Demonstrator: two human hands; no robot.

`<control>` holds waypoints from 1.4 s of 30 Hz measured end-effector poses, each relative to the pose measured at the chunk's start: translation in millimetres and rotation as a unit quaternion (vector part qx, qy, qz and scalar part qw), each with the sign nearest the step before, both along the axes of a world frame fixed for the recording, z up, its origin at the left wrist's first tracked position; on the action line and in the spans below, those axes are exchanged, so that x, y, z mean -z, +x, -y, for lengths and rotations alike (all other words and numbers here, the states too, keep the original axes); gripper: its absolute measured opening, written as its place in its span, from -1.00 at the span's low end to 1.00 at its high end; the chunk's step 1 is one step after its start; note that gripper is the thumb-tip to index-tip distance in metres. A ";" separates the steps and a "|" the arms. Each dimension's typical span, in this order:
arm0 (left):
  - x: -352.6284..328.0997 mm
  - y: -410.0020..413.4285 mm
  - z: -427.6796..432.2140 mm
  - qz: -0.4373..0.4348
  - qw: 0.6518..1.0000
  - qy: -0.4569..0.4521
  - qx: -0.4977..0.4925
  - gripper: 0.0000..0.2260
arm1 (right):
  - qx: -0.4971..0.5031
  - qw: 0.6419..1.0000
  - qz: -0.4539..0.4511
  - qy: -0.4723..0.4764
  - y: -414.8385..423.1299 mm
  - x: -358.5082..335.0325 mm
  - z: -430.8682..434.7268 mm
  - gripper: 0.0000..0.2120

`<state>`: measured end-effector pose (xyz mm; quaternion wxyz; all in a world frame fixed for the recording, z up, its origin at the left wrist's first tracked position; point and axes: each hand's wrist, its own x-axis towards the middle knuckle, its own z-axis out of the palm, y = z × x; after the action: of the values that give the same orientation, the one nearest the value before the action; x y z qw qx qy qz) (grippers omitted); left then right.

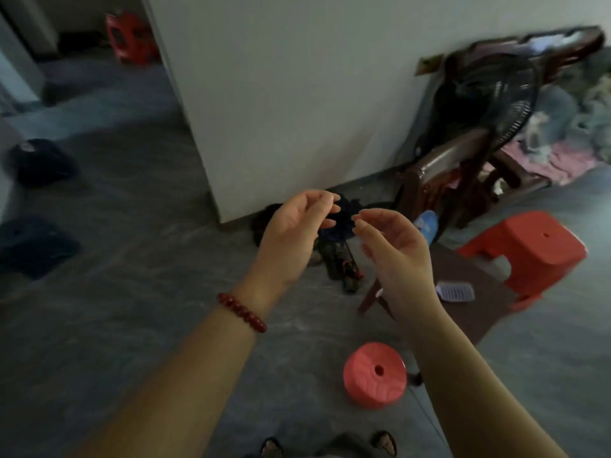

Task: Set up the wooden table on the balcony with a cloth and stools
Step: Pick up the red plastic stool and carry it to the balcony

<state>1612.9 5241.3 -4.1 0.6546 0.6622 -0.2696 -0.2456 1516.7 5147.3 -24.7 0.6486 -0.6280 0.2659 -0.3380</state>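
At centre of the head view, both hands are raised over a grey floor (139, 292). The left hand (292, 233) has loosely curled fingers with nothing seen in them. A red bead bracelet (241, 312) sits on its wrist. The right hand (396, 256) is likewise slack and loosely curled, with nothing visible in it. The two sets of fingertips are near each other but apart.

The wooden table (486, 317), low and brown, stands to the right, with its left edge hidden behind the right forearm. A small white card (456, 291) lies on its top. A square red stool (529, 246) stands against the table's far right edge. A round red stool (375, 375) stands on the floor just off the table's near corner, apart from it. No cloth is on the table.

Beyond the hands a white wall (281, 94) ends in a corner, and shoes (340, 262) are heaped at its foot. A blue bottle (428, 226) shows just past the right hand. A black fan (489, 104) and a dark wooden bench (429, 180) crowd the right side along the wall.

Left of the wall corner the floor runs open toward a passage, where more red stools (129, 38) stand stacked far back. Two dark bundles (43, 163) lie near the left edge.
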 end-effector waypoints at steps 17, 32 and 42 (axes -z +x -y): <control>20.0 -90.9 123.9 -0.039 0.975 0.008 0.219 -0.85 | 0.216 0.976 -0.022 0.002 -120.7 8.1 73.1 -0.89; 87.4 -127.7 209.6 0.059 0.974 0.044 0.213 -0.86 | 0.202 0.975 -0.086 0.041 -163.0 66.5 160.3 -0.93; 163.7 -116.7 251.6 0.074 0.959 0.080 0.260 -0.76 | 0.223 0.962 -0.126 0.091 -154.8 142.5 192.1 -0.90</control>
<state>1496.2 4989.7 -167.9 0.4913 0.6357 -0.4593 -0.3788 1362.0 4955.2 -167.2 0.5727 -0.5286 0.5085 -0.3661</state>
